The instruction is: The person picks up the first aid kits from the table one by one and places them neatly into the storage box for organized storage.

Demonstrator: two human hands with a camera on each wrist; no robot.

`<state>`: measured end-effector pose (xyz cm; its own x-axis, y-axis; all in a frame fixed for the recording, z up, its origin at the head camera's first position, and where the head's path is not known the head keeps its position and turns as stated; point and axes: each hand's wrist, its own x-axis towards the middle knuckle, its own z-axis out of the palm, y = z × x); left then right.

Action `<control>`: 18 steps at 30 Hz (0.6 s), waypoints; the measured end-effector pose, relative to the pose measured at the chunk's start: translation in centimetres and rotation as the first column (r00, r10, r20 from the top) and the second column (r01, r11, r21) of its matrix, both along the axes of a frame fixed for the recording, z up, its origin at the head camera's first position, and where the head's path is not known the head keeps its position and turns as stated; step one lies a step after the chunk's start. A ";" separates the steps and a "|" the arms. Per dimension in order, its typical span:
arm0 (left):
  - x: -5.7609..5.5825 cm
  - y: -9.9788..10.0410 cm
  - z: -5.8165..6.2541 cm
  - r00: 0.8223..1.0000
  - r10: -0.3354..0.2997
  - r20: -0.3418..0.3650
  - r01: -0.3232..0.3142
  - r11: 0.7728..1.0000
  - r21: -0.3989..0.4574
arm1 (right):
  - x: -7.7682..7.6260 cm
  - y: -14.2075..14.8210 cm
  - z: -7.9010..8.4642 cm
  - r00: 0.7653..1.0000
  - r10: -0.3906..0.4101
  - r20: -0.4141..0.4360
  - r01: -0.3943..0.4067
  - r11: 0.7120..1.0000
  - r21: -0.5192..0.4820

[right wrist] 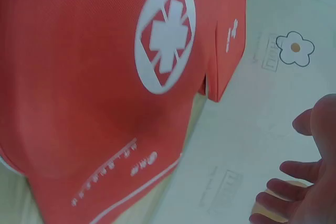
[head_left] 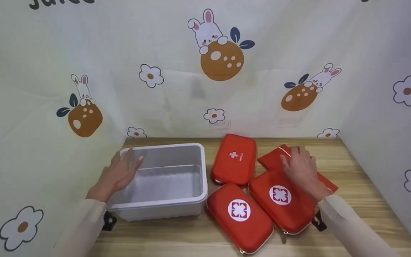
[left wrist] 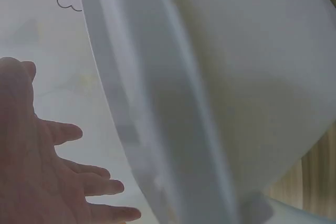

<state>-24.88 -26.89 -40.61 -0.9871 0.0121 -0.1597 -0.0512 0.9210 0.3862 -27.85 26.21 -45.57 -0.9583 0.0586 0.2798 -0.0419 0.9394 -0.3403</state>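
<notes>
Got left hand (head_left: 120, 173) at bin's (head_left: 159, 204) left rim, fingers extended, gripping nothing. Got right hand (head_left: 301, 169) above pouch (head_left: 271, 160) and right case (head_left: 280, 214), fingers loose, nothing held. On tabletop (head_left: 362, 214): bin toward left edge; far case (head_left: 234, 164) by middle of far edge; front case (head_left: 239, 228) just beside bin; right case next to front case; pouch toward far right corner, partly hidden by right hand and right case.

Head camera looks forward, down; left wrist's (nearer) shares the bin (head_left: 170, 182), right's red cases (head_left: 280, 210).
</notes>
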 end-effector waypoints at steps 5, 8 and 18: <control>0.4 -0.8 -0.5 0.999 0.036 0.001 -0.036 0.997 0.061 | 1.1 0.2 -1.1 0.999 -0.027 -0.025 0.025 0.998 -0.049; 0.8 -1.3 -0.7 0.998 0.056 0.007 -0.057 0.993 0.105 | 1.7 0.4 -1.7 0.999 -0.040 0.006 0.040 0.995 -0.086; 1.9 -3.0 -2.2 0.998 0.060 0.001 -0.058 0.971 0.233 | 4.1 1.7 -3.8 0.975 -0.113 0.194 0.142 0.979 -0.143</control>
